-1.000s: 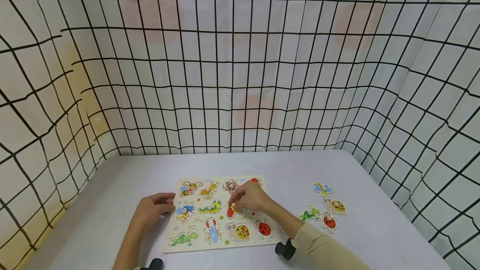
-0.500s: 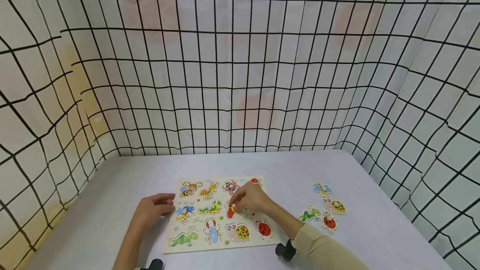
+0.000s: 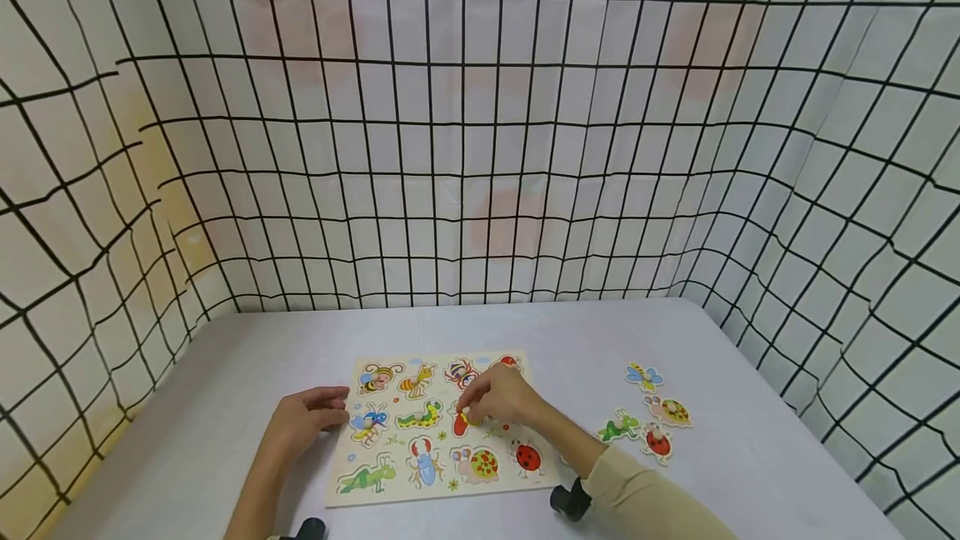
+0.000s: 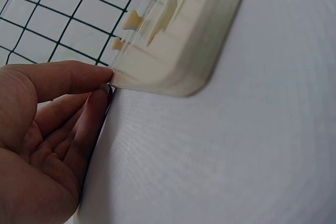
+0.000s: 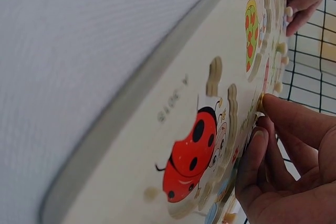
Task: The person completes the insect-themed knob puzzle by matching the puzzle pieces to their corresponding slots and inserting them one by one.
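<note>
Unmoved right grip [image 3: 501, 395] on red piece [image 3: 460, 426]

My bare left forearm [image 3: 258, 482] reaches forward from the near side, the left hand [image 3: 303, 419] at its end with fingers [image 3: 326, 392] loosely extended rightward. My right forearm [image 3: 566, 436], in a tan sleeve [image 3: 652, 494], slants from the near right toward the far left, my right hand [image 3: 501, 397] bent downward, fingertips [image 3: 470, 394] drawn into a pinch.
</note>
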`<state>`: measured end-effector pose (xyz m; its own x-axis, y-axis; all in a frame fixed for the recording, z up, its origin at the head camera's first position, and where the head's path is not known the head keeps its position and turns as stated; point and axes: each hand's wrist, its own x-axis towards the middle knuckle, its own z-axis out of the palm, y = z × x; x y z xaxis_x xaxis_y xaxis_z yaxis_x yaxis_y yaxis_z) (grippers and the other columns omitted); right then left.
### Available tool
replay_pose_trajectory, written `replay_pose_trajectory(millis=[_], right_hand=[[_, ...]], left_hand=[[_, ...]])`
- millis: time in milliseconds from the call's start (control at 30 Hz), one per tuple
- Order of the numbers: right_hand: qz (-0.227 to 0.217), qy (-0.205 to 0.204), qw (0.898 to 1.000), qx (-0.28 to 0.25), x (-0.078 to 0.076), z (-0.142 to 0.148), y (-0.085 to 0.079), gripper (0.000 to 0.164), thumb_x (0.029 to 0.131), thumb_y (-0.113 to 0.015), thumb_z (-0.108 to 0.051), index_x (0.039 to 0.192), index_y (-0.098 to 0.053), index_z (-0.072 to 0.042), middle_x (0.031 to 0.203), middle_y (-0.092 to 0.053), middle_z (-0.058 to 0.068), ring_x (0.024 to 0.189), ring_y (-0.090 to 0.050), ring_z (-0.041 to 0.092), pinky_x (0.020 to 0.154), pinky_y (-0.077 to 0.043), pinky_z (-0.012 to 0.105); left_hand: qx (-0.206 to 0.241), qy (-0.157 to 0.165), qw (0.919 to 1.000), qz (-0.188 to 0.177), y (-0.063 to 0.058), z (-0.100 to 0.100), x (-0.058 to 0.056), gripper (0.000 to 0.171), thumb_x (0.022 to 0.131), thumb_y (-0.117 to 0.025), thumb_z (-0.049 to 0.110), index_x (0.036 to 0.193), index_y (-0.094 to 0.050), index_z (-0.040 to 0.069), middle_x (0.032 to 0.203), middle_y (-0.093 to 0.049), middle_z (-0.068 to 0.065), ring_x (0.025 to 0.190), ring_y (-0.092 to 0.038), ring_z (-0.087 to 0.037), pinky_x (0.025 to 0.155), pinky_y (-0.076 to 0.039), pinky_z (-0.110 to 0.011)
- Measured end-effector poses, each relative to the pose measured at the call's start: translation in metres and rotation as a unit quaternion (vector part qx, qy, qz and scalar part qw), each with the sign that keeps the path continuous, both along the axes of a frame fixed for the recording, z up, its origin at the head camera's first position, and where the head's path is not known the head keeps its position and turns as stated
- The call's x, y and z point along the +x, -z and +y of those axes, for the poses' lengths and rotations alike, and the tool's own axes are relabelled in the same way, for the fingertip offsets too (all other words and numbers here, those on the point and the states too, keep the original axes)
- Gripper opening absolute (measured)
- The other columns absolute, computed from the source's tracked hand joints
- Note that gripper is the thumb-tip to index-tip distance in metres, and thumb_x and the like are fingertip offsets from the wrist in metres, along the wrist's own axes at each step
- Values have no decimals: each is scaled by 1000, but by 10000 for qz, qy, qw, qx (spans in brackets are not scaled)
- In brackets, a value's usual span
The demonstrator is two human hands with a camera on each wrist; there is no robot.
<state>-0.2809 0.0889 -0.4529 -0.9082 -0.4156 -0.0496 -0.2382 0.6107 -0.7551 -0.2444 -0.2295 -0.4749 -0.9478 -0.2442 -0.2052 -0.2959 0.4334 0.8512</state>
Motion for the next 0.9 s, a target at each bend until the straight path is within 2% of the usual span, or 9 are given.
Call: replay_pose_trajectory(millis=[433, 700, 900], right_hand=[[-31, 38, 10000, 33, -1, 0, 2, 12, 76, -83, -6, 82, -82, -16, 71, -68, -6, 69, -54, 11, 58, -42, 25], [-130, 66, 9999, 26, 2, 1, -5, 13, 76, -82, -5, 85, -82, -15, 73, -67, -5, 69, -53, 12, 57, -41, 24], [-1, 38, 10000, -15, 0, 5, -10, 13, 78, -82, -7, 90, -82, -13, 72, -69, -5, 65, -54, 11, 55, -40, 25]], left_hand=[[20, -24, 10000, 18, 2, 0, -1, 42, 85, -76, 11, 127, -70, 5, 99, -72, -7, 85, -65, -18, 80, -51, -30], [63, -13, 10000, 29, 0, 1, 0, 42, 85, -76, 9, 126, -70, 3, 97, -72, -7, 85, -65, -18, 81, -54, -31], [103, -10, 9999, 63, 0, 0, 0, 41, 85, -75, 8, 125, -70, 2, 97, -72, -7, 85, -65, -18, 83, -56, -32]])
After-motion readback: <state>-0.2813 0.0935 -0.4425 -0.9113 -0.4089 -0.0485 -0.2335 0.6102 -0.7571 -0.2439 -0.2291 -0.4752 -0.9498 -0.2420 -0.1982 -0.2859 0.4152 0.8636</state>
